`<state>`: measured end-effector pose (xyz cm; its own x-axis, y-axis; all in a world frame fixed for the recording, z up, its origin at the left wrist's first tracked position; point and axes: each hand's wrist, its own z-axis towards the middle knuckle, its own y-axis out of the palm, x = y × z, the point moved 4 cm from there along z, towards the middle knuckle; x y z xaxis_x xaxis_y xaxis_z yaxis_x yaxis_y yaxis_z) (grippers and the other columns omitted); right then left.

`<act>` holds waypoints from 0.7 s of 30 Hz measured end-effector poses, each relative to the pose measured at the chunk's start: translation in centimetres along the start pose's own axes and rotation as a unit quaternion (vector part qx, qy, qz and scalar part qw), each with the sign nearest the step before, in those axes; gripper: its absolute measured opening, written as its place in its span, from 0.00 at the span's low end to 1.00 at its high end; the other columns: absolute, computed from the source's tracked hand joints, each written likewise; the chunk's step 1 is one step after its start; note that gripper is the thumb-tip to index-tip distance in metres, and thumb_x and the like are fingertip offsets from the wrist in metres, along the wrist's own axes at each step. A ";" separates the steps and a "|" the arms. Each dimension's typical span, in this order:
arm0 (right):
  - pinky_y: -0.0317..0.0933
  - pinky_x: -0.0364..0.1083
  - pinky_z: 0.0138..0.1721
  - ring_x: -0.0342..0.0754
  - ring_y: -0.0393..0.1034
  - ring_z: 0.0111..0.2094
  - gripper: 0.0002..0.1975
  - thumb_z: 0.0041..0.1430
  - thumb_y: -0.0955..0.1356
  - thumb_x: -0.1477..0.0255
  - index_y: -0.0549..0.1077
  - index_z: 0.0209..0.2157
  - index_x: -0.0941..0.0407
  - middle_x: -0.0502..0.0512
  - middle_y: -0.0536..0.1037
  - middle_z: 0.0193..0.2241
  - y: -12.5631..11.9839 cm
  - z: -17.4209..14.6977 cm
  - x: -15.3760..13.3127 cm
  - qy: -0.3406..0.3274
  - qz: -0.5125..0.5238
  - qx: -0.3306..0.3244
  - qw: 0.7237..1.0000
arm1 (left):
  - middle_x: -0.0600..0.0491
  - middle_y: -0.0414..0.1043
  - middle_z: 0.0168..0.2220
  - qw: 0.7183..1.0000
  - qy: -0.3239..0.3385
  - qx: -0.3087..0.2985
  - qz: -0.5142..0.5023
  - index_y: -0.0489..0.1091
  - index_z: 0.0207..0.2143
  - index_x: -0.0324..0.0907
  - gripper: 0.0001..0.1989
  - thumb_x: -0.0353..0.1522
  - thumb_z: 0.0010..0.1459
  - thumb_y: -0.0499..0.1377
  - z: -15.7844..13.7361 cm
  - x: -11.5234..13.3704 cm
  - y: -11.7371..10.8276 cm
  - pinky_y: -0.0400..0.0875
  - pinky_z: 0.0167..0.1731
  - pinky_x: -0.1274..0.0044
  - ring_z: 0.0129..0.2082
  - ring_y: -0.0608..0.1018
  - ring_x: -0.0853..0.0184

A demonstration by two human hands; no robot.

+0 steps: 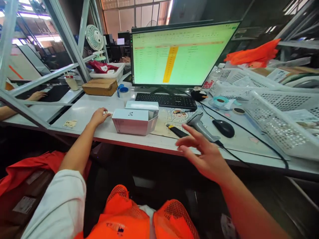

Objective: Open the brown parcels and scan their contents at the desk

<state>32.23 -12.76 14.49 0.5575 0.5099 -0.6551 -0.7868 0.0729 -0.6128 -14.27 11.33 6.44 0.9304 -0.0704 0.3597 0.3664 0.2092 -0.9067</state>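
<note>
The left hand [98, 118], its fingers curled, rests on the counter [79, 106] just left of the white box [131, 126] near the front edge; whether it grips anything, I cannot tell. The right hand [203, 152], open with fingers spread, hovers at the near edge, close to the yellow-and-black cutter [175, 130] and grey scanner [199, 125].

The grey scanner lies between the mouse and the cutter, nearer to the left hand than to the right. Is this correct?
Not quite: the head view shows the grey scanner between the mouse and the cutter, but nearer to the right hand.
</note>
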 end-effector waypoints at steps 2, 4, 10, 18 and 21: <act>0.74 0.56 0.48 0.56 0.79 0.41 0.30 0.67 0.65 0.63 0.63 0.69 0.49 0.59 0.81 0.44 -2.1 0.8 6.9 0.124 -0.120 0.060 0.983 | 0.39 0.75 0.55 0.999 0.004 0.037 0.011 0.74 0.51 0.38 0.20 0.42 0.63 0.61 -0.4 -0.3 -1.5 0.68 0.56 0.66 0.55 0.75 0.50; 0.69 0.59 0.55 0.62 0.76 0.49 0.29 0.66 0.64 0.63 0.68 0.65 0.58 0.67 0.79 0.49 -4.2 1.6 12.3 0.200 -0.238 0.096 0.946 | 0.41 0.76 0.53 0.998 -0.002 0.049 0.034 0.74 0.50 0.40 0.21 0.44 0.61 0.64 -0.9 -0.5 -2.5 0.69 0.54 0.66 0.53 0.76 0.50; 0.67 0.61 0.56 0.70 0.70 0.58 0.35 0.65 0.65 0.56 0.67 0.66 0.65 0.75 0.74 0.58 -4.7 3.5 20.2 0.299 -0.364 -0.001 0.882 | 0.44 0.79 0.47 0.998 -0.037 0.019 0.053 0.73 0.50 0.44 0.22 0.46 0.58 0.66 -0.9 0.5 -2.1 0.71 0.44 0.69 0.48 0.79 0.50; 0.67 0.60 0.49 0.70 0.73 0.53 0.32 0.64 0.65 0.66 0.64 0.66 0.67 0.79 0.76 0.52 -2.8 5.4 20.1 0.364 -0.390 -0.034 0.845 | 0.44 0.79 0.42 0.997 -0.068 0.014 0.036 0.70 0.51 0.43 0.23 0.48 0.62 0.61 -2.3 -0.8 -1.6 0.71 0.42 0.68 0.45 0.80 0.50; 0.67 0.59 0.48 0.70 0.73 0.53 0.30 0.63 0.65 0.67 0.66 0.63 0.70 0.82 0.76 0.50 -2.5 6.1 19.1 0.373 -0.393 -0.014 0.840 | 0.44 0.78 0.47 0.997 -0.069 0.023 -0.010 0.63 0.60 0.42 0.30 0.46 0.61 0.64 -3.9 -1.5 -1.5 0.72 0.45 0.67 0.44 0.80 0.52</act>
<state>43.19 2.07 6.22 0.9215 -0.3658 -0.1307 -0.0963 0.1111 -0.9891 -16.17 7.33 6.42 0.9113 0.0584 0.4075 0.3812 0.2542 -0.8889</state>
